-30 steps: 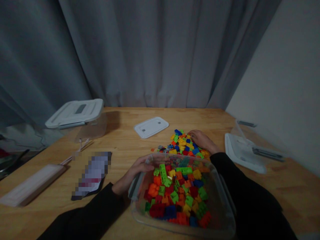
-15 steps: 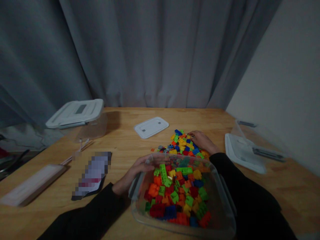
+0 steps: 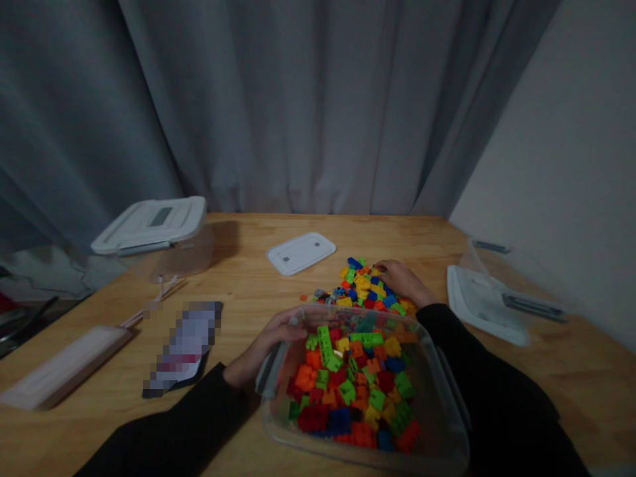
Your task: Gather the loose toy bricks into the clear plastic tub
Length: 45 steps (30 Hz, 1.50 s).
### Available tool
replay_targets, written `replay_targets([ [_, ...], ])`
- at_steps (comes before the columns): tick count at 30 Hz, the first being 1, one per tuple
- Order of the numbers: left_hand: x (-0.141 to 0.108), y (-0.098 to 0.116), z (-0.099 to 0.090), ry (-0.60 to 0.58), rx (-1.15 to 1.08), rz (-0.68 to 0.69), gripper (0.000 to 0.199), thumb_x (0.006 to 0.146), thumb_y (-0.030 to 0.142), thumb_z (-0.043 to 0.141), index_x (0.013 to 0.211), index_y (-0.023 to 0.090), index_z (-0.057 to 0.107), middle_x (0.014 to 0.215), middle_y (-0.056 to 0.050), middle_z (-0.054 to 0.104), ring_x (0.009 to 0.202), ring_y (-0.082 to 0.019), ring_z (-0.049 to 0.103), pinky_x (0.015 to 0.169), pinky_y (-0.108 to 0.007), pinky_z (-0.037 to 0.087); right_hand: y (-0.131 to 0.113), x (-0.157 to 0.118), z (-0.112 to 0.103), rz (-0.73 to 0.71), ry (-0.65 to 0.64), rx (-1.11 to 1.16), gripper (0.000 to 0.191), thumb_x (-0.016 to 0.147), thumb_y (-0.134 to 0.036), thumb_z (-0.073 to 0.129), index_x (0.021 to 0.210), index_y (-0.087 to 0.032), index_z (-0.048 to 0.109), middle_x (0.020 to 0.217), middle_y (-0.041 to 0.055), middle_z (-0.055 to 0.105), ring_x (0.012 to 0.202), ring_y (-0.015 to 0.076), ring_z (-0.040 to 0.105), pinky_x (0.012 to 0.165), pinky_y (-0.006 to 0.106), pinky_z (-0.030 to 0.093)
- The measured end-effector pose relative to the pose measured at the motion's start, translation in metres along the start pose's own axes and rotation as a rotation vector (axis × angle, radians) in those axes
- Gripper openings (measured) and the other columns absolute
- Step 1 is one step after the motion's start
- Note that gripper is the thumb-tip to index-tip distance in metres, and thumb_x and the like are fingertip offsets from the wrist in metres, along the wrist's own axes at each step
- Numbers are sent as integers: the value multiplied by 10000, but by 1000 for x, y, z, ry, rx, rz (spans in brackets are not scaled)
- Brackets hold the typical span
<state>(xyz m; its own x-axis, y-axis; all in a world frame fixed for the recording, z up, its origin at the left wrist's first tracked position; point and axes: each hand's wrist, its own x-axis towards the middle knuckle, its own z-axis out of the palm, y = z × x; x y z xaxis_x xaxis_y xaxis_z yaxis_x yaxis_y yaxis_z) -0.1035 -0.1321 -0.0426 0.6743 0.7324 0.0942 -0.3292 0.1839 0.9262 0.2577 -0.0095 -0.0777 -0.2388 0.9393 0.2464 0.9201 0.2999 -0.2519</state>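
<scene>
Gripping the clear plastic bin (image 3: 447,424) rim, left hand (image 3: 273,338) curled, right hand (image 3: 402,279) spread on loose toy bricks (image 3: 350,285)

Plastic tub (image 3: 440,397) in front, brick pile (image 3: 360,288) behind, tabletop gap (image 3: 263,285) to the left

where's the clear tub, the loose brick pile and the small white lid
clear tub (image 3: 368,460), head view, front rim
brick pile (image 3: 358,286), head view, middle of the heap
small white lid (image 3: 301,254), head view, top face
</scene>
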Motion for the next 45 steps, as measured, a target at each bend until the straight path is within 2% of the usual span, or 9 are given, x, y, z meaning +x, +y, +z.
replay_targets([
  [5, 0, -2, 1, 29, -11, 7, 526, 772, 126, 597, 1282, 197, 707, 1370, -116, 702, 1324, -349, 594, 1195, -560, 281, -1, 1, -1, -32, 15, 14, 336, 909, -120, 579, 1220, -97, 704, 1225, 176, 721, 1147, 244, 662, 1037, 312, 469],
  [17, 0, -2, -5, -19, -3, 4, 519, 791, 136, 593, 1297, 188, 697, 1379, -137, 693, 1323, -359, 596, 1193, -566, 283, 1, 3, 2, -61, 13, 25, 357, 861, -54, 576, 1189, -89, 714, 1207, 165, 719, 1135, 236, 654, 1041, 310, 476],
  [25, -1, -5, -9, -18, 4, -12, 540, 809, 145, 592, 1342, 188, 665, 1435, -144, 650, 1389, -359, 537, 1199, -575, 284, 1, 1, 0, -38, -14, 45, 399, 878, -72, 565, 1246, -129, 707, 1258, 155, 733, 1167, 253, 681, 1051, 327, 480],
  [32, 0, -3, -5, -24, -5, -22, 528, 793, 170, 610, 1315, 173, 686, 1389, -155, 682, 1332, -387, 584, 1156, -587, 343, -8, 0, -9, -28, 6, 88, 372, 868, -86, 607, 1220, -145, 716, 1247, 149, 738, 1162, 263, 681, 1048, 341, 481],
  [36, -1, -2, 0, 17, -10, -6, 516, 779, 153, 600, 1282, 185, 707, 1364, -137, 703, 1329, -370, 589, 1162, -570, 335, -19, -1, -21, -25, 59, 128, 361, 865, -109, 628, 1217, -115, 709, 1245, 178, 728, 1153, 270, 681, 1042, 372, 498],
  [38, -1, -2, 1, 24, -19, -3, 521, 772, 149, 602, 1281, 185, 708, 1364, -136, 702, 1341, -366, 579, 1173, -571, 318, -26, -2, -29, -19, 76, 193, 374, 871, -122, 619, 1239, -109, 688, 1191, 166, 747, 1051, 240, 716, 957, 353, 553],
  [41, -1, -2, 0, 17, -34, 1, 534, 768, 145, 608, 1291, 191, 703, 1376, -128, 696, 1347, -357, 575, 1204, -563, 276, -39, -8, -44, -4, 127, 430, 372, 867, -153, 639, 1235, -121, 677, 1078, 122, 770, 857, 181, 731, 808, 311, 602],
  [43, -1, -3, -2, 4, -27, -9, 535, 779, 147, 602, 1305, 182, 693, 1406, -133, 675, 1357, -357, 565, 1218, -562, 254, -52, -16, -55, -15, 162, 588, 376, 849, -203, 695, 1221, -150, 683, 1092, 105, 761, 846, 166, 723, 805, 315, 610],
  [45, -1, -4, -5, -13, -12, -25, 535, 792, 149, 595, 1321, 169, 681, 1427, -147, 655, 1365, -362, 556, 1222, -568, 244, -67, -29, -68, -31, 129, 714, 407, 847, -272, 732, 1240, -185, 674, 1117, 91, 753, 893, 165, 723, 831, 329, 616],
])
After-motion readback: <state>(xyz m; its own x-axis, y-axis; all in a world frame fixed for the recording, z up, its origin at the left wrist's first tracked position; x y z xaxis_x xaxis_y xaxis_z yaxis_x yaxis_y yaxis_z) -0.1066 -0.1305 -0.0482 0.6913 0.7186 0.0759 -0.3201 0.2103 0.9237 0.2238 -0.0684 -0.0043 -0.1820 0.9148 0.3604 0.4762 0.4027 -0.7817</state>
